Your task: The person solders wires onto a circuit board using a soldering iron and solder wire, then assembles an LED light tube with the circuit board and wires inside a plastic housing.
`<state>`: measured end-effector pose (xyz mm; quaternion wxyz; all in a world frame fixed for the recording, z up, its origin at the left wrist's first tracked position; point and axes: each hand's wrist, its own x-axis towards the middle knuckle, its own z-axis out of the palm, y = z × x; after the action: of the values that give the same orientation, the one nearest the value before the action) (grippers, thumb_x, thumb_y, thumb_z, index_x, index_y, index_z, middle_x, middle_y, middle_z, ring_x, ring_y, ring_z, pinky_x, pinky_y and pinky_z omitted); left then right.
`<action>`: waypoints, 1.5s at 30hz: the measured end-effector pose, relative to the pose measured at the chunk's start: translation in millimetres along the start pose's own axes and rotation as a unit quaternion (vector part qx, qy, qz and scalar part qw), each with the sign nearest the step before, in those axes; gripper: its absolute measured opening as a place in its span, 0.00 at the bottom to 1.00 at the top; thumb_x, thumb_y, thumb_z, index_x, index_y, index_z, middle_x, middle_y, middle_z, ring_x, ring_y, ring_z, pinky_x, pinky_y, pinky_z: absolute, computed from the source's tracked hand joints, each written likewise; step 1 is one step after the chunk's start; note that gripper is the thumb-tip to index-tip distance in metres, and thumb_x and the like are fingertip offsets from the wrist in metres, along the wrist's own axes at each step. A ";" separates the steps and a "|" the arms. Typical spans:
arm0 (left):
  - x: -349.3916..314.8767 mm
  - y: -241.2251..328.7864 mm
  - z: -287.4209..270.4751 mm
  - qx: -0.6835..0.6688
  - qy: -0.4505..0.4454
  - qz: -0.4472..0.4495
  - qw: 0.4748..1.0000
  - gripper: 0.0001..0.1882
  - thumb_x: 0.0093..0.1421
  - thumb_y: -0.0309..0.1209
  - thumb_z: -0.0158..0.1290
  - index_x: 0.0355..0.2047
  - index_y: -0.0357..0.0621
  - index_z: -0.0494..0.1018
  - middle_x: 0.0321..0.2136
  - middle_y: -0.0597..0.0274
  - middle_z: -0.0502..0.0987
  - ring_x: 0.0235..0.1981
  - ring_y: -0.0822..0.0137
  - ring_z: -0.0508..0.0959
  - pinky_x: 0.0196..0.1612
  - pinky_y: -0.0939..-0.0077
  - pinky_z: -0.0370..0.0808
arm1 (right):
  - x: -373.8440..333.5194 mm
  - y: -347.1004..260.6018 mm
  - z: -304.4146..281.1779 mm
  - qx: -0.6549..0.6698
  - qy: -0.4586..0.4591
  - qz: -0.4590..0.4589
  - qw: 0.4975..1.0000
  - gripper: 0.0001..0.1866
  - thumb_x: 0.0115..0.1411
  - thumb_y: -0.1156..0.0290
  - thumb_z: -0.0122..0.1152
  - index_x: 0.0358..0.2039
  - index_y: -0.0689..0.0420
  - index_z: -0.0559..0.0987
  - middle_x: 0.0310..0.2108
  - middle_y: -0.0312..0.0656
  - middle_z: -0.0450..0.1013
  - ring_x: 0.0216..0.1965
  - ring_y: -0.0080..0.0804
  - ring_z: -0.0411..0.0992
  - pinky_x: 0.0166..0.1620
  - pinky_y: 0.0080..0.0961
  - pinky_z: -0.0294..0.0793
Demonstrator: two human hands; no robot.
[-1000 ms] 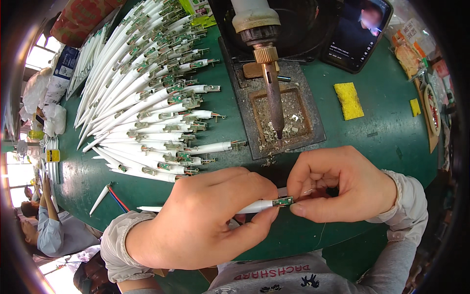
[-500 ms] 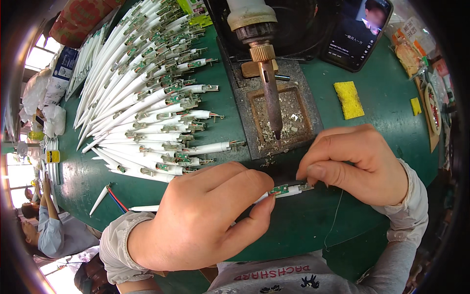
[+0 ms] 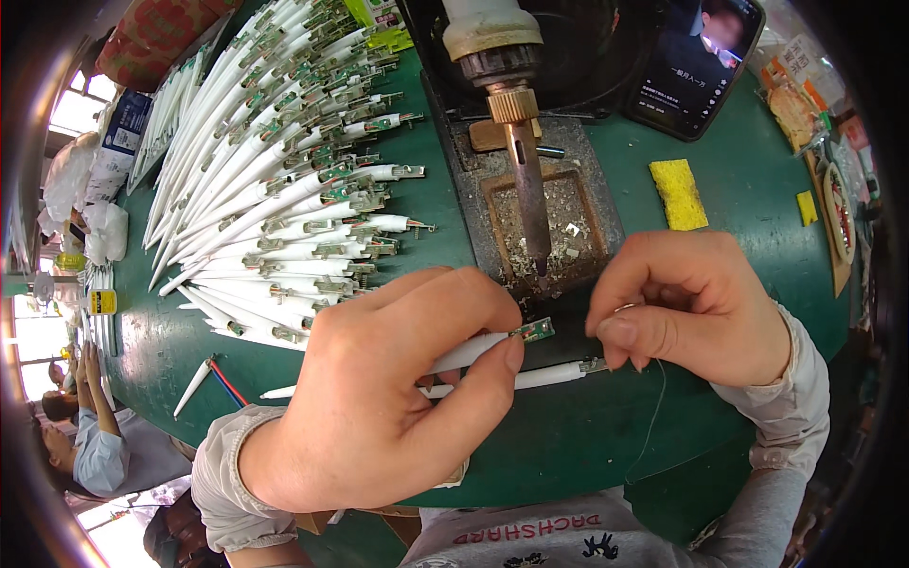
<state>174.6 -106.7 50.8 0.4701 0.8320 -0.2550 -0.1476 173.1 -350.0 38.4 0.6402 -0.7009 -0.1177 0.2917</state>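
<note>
My left hand (image 3: 388, 388) is closed around a white pen-shaped stick (image 3: 471, 351), with a small green circuit board (image 3: 536, 329) poking out of its end just below the soldering iron tip. Under that hand a second white stick (image 3: 549, 375) lies on the table, its metal-clipped end pointing right. My right hand (image 3: 696, 312) pinches a fine wire, probably solder, between thumb and fingers. A thin strand (image 3: 653, 417) hangs from it toward the table's near edge. The soldering iron (image 3: 528, 180) is fixed with its tip pointing down over a tray (image 3: 492, 222) of solder scraps.
A big fan of white sticks (image 3: 275, 189) with circuit boards covers the left. A loose stick (image 3: 192, 390) with red and blue wires lies near my left sleeve. On the right are a yellow sponge (image 3: 678, 194) and a phone (image 3: 694, 71). Other people (image 3: 123, 445) sit far left.
My left hand has raised the stick, bringing its circuit board up toward the iron tip and off the lying stick. My right hand has shifted slightly, still pinching the wire.
</note>
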 end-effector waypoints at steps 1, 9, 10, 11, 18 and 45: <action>1.6 0.2 -0.2 -0.005 -0.001 0.002 1.000 0.05 0.54 0.20 0.54 0.32 0.32 0.74 0.25 0.60 0.76 0.24 0.73 0.75 0.28 0.81 0.69 | 1.2 2.5 0.9 0.025 0.006 -0.004 1.000 0.07 0.62 0.75 0.59 0.35 0.62 0.70 0.29 0.45 0.77 0.26 0.21 0.75 0.25 0.12 0.69; 0.6 -0.5 5.1 0.001 0.023 -0.036 0.999 0.04 0.56 0.19 0.54 0.33 0.32 0.74 0.25 0.61 0.76 0.25 0.77 0.74 0.28 0.83 0.69 | 1.3 -6.9 -0.1 0.050 0.005 0.051 0.997 0.10 0.64 0.70 0.57 0.35 0.62 0.69 0.27 0.45 0.77 0.22 0.21 0.74 0.22 0.12 0.66; 1.0 -1.5 4.1 0.007 0.026 -0.024 0.999 0.04 0.56 0.20 0.54 0.33 0.32 0.74 0.25 0.62 0.76 0.25 0.77 0.74 0.28 0.84 0.69 | 2.4 -9.9 4.5 0.048 0.025 0.031 0.998 0.10 0.64 0.69 0.56 0.35 0.61 0.67 0.27 0.47 0.77 0.22 0.22 0.74 0.21 0.12 0.66; 1.4 -2.3 3.3 0.013 0.029 -0.012 0.999 0.04 0.56 0.20 0.54 0.33 0.32 0.74 0.25 0.62 0.76 0.25 0.77 0.74 0.28 0.84 0.69 | 2.9 -10.9 7.7 0.047 0.046 0.012 0.998 0.11 0.64 0.68 0.56 0.35 0.60 0.66 0.26 0.48 0.77 0.21 0.22 0.74 0.21 0.12 0.66; 4.4 -5.1 7.3 0.023 0.061 0.023 0.998 0.04 0.56 0.20 0.54 0.33 0.32 0.74 0.25 0.61 0.76 0.25 0.77 0.74 0.28 0.83 0.70 | 4.6 -7.1 15.1 0.091 0.049 -0.012 0.995 0.13 0.64 0.67 0.57 0.37 0.60 0.64 0.27 0.51 0.77 0.23 0.26 0.76 0.23 0.13 0.70; 9.2 -10.1 11.2 0.047 0.099 0.105 0.988 0.05 0.55 0.20 0.55 0.32 0.32 0.73 0.26 0.59 0.76 0.25 0.74 0.74 0.29 0.82 0.70 | 11.1 3.5 28.2 0.118 0.086 -0.039 0.988 0.10 0.65 0.72 0.53 0.36 0.60 0.61 0.25 0.49 0.76 0.23 0.29 0.77 0.21 0.14 0.72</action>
<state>179.6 -115.5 36.3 0.4660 0.8326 -0.2994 -0.0021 165.4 -321.2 31.9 0.7373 -0.6375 -0.0542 0.2168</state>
